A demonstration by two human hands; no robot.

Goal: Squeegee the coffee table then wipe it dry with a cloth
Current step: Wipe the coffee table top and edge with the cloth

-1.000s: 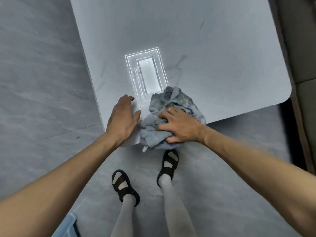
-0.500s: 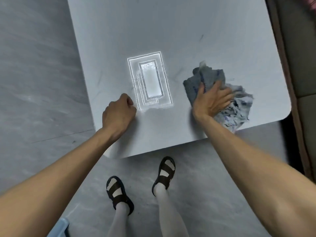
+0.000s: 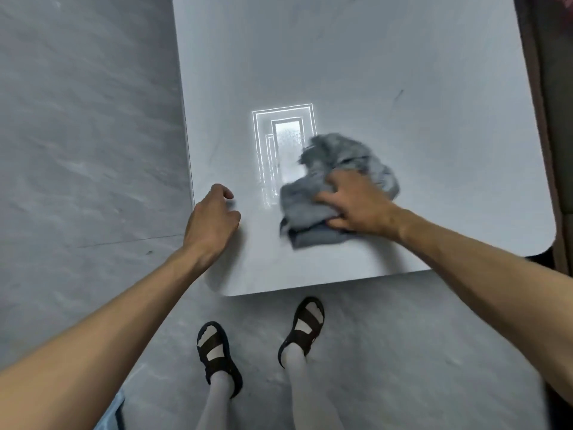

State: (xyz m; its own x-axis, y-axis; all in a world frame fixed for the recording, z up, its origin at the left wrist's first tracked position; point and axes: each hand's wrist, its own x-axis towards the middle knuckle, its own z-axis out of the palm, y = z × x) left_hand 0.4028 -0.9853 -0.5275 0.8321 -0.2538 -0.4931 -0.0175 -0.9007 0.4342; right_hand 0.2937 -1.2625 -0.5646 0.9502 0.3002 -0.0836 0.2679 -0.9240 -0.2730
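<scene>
A pale grey coffee table (image 3: 387,72) with rounded corners fills the upper middle of the head view. A crumpled blue-grey cloth (image 3: 313,209) lies bunched on the near part of the top, beside a bright rectangular light reflection. My right hand (image 3: 356,203) presses down on the cloth, fingers spread and curled into its folds. My left hand (image 3: 212,220) rests on the table's near left edge, fingers loosely curled, holding nothing. No squeegee is in view.
Grey marbled floor (image 3: 77,135) surrounds the table on the left and near side. My two feet in dark sandals (image 3: 217,352) stand just in front of the near edge. A brown sofa edge (image 3: 555,119) runs close along the table's right side.
My right hand swept the cloth from the near left corner out to the right, then back left to the middle near the reflection. My left hand stayed at the left edge.
</scene>
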